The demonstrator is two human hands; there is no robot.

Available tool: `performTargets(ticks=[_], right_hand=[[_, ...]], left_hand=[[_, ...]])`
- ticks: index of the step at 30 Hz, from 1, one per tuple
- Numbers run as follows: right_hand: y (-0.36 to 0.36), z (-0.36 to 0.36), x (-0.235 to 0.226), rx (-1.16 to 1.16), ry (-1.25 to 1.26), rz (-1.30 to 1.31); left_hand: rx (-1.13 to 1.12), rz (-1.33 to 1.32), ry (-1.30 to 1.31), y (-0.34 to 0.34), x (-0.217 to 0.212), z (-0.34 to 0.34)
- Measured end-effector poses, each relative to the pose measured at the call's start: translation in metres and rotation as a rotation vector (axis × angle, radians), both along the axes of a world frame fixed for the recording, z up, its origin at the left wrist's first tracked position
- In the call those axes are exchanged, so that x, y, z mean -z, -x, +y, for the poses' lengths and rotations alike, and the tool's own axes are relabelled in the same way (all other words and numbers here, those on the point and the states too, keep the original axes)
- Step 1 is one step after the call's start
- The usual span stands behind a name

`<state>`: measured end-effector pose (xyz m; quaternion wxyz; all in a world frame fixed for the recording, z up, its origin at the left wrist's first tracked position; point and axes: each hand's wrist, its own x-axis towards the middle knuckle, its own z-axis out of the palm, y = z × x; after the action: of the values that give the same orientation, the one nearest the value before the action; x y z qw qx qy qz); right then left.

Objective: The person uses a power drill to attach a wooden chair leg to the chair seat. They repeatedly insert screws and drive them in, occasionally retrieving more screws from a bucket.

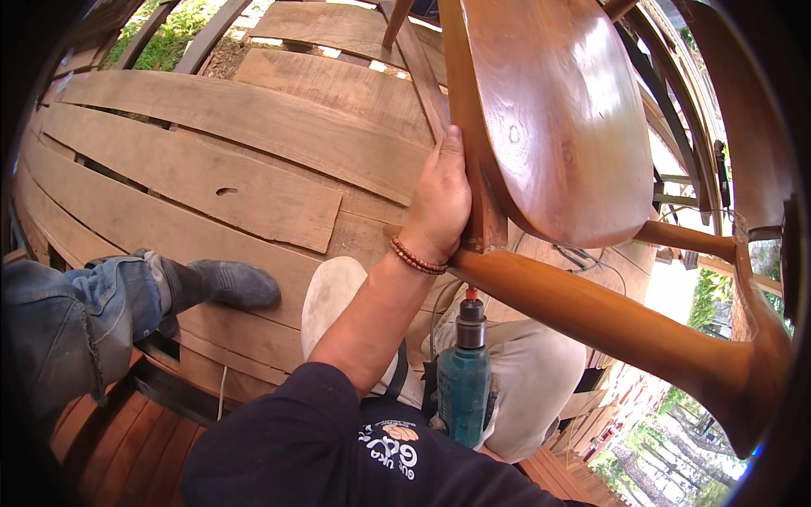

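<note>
**Open-air woodworking yard**

Rough, unfinished planks lie side by side as a floor, with gaps between them and grass showing at the far edge. A varnished wooden chair is tipped over beside a teal power drill. Trees and daylight show beyond, with stacked boards nearby.

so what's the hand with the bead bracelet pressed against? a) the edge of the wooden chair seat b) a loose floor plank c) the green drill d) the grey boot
a: the left hand lies flat against the edge of the wooden chair seat, while the green drill sits below it, pointing up at the chair's frame.
</note>
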<state>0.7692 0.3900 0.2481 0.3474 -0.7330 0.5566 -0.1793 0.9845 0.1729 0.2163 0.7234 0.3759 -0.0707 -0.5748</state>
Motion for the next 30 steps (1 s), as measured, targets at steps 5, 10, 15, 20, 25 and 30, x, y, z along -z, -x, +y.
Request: performTargets(ticks=[5, 10, 15, 20, 25, 30], right_hand=[[-0.002, -0.001, 0.001, -0.010, -0.011, 0.011], [-0.003, 0.000, 0.000, -0.013, -0.022, 0.024], [-0.005, 0.001, -0.001, -0.003, -0.027, 0.031], [-0.007, -0.002, 0.000, -0.004, -0.045, 0.034], [-0.012, -0.001, -0.002, 0.011, -0.053, 0.058], [-0.015, -0.001, -0.001, 0.005, -0.070, 0.067]], left_hand=[[0.007, 0.024, 0.043, -0.004, -0.004, 0.001], [0.013, 0.022, 0.096, -0.007, 0.004, -0.001], [0.016, 0.009, 0.097, -0.008, 0.004, -0.004], [0.018, -0.010, 0.057, -0.012, 0.003, -0.006], [0.024, 0.010, 0.058, -0.012, -0.001, -0.007], [0.015, -0.002, 0.071, -0.016, -0.001, -0.005]])
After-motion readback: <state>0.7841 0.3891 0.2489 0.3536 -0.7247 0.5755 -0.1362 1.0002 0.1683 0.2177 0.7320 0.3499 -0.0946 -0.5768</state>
